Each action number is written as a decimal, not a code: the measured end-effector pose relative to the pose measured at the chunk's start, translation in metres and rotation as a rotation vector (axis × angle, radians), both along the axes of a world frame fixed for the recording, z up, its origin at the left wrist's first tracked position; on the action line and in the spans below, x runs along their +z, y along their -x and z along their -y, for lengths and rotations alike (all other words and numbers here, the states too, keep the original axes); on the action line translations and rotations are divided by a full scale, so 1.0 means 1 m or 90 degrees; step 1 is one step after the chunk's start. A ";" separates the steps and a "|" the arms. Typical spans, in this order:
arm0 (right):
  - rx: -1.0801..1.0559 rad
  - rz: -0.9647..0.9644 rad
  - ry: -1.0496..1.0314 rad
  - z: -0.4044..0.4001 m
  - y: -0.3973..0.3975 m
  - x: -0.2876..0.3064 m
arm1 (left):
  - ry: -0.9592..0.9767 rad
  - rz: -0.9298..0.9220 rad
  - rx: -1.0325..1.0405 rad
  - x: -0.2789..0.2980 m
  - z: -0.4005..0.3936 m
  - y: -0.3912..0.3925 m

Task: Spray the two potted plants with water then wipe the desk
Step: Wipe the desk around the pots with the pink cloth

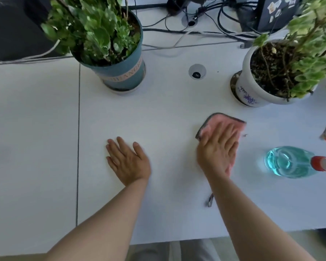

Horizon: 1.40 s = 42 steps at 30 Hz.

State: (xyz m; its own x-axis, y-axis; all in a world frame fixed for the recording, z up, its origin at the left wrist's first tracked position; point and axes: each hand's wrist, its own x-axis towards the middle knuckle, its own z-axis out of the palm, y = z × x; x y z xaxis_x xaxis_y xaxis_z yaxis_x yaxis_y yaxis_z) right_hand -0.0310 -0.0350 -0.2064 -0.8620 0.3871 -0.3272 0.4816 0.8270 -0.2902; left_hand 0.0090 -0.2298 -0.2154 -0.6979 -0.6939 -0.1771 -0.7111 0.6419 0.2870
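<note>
A pink cloth (215, 121) with a grey edge lies flat on the white desk (158, 113). My right hand (217, 150) presses down on it with fingers spread, covering its near part. My left hand (127, 161) rests flat and empty on the desk, to the left of the cloth. A leafy plant in a teal pot (120, 72) stands at the back left. A second plant in a white pot (252, 91) with a purple print stands at the back right. A spray bottle (288, 162) of blue liquid with a red collar lies on its side at the right.
Cables (205, 32) and a dark device run along the back of the desk. A round cable port (197, 71) sits between the two pots. A seam (78, 138) splits the desk at the left. A small grey tag (210, 201) lies by my right forearm.
</note>
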 end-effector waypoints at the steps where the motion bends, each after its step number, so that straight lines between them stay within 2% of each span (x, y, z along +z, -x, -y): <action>1: 0.094 -0.001 0.007 0.015 -0.019 -0.001 | -0.001 0.002 0.001 0.001 0.000 0.000; 4: 0.523 -0.055 0.031 0.020 -0.031 -0.004 | -0.007 0.001 -0.002 0.002 0.001 0.000; 5: 0.598 -0.089 0.003 0.002 -0.018 -0.006 | -0.011 0.002 0.000 0.002 0.001 0.000; 6: 0.576 -0.106 -0.030 -0.017 -0.006 -0.007 | -0.014 0.003 0.003 0.002 0.000 0.000; 7: 0.459 -0.104 -0.048 -0.037 0.002 -0.008 | -0.016 0.005 0.005 0.003 0.000 -0.001; 9: 0.085 -0.048 -0.048 -0.053 0.004 -0.005 | -0.018 0.012 0.001 0.003 -0.001 0.000; 10: -0.019 -0.021 -0.029 -0.040 -0.005 -0.004 | -0.023 0.014 0.002 0.004 0.000 0.001; 11: -0.006 -0.012 -0.021 -0.022 -0.020 0.000 | -0.030 0.014 0.005 0.005 0.000 0.001; 12: 0.109 -0.038 -0.004 -0.005 -0.040 0.002 | -0.039 0.013 0.006 0.006 0.001 0.001; 13: 0.282 -0.051 0.016 0.003 -0.063 0.004 | -0.052 0.010 0.008 0.007 0.001 0.002; 15: 0.602 -0.093 -0.017 -0.021 -0.073 0.002 | -0.103 0.002 0.012 0.012 0.005 0.002; 16: 0.627 -0.104 -0.046 -0.039 -0.059 0.002 | -0.139 -0.004 0.011 0.015 0.007 0.003; 17: 0.537 -0.078 -0.058 -0.048 -0.042 0.005 | -0.177 -0.015 0.009 0.019 0.011 0.003; 19: 0.161 -0.030 -0.034 -0.028 -0.004 0.013 | -0.254 -0.044 0.014 0.026 0.024 0.006; 20: 0.071 -0.017 -0.014 0.002 0.003 0.014 | -0.296 -0.065 0.030 0.030 0.030 0.007; 21: 0.109 0.002 -0.007 0.041 -0.002 0.018 | -0.329 -0.093 0.054 0.036 0.037 0.005; 22: 0.256 -0.016 0.007 0.074 -0.016 0.017 | -0.350 -0.123 0.073 0.042 0.043 0.003; 24: 0.653 -0.014 0.055 0.105 -0.052 0.014 | -0.326 -0.175 0.082 0.054 0.062 -0.004; 25: 0.795 -0.035 0.043 0.099 -0.049 0.010 | -0.298 -0.191 0.087 0.059 0.072 -0.007; 26: 0.840 -0.064 0.019 0.092 -0.035 0.008 | -0.274 -0.207 0.089 0.061 0.084 -0.012; 27: 0.777 -0.059 -0.008 0.092 -0.017 0.008 | -0.259 -0.225 0.090 0.062 0.093 -0.016; 29: 0.428 0.001 -0.004 0.112 0.014 0.018 | -0.256 -0.249 0.104 0.064 0.109 -0.024; 30: 0.308 0.018 0.013 0.137 0.015 0.023 | -0.260 -0.255 0.108 0.064 0.114 -0.029; 31: 0.310 0.030 0.030 0.166 0.003 0.029 | -0.265 -0.260 0.109 0.066 0.116 -0.033; 32: 0.425 0.020 0.034 0.195 -0.018 0.031 | -0.272 -0.265 0.108 0.067 0.119 -0.037; 35: 0.974 0.036 0.079 0.218 -0.080 0.039 | -0.271 -0.269 0.089 0.070 0.128 -0.043; 36: 1.115 -0.007 0.042 0.204 -0.074 0.035 | -0.272 -0.271 0.080 0.071 0.132 -0.045; 37: 1.171 -0.090 -0.023 0.186 -0.059 0.027 | -0.278 -0.271 0.071 0.071 0.136 -0.047; 38: 1.108 -0.124 -0.071 0.168 -0.039 0.024 | -0.285 -0.268 0.062 0.070 0.139 -0.049; 41: 0.500 -0.064 -0.068 0.135 -0.013 0.020 | -0.314 -0.239 0.059 0.065 0.140 -0.051; 42: 0.409 -0.075 -0.036 0.143 -0.029 0.021 | -0.324 -0.232 0.054 0.064 0.136 -0.050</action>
State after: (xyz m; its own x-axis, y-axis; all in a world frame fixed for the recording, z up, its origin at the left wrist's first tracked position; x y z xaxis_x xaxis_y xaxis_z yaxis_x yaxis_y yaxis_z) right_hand -0.0016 -0.1782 -0.1856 -0.9561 -0.2031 -0.2110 -0.1456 0.9548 -0.2592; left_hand 0.0593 -0.3655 -0.1511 -0.7216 -0.6412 -0.2611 -0.5524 0.3060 0.7754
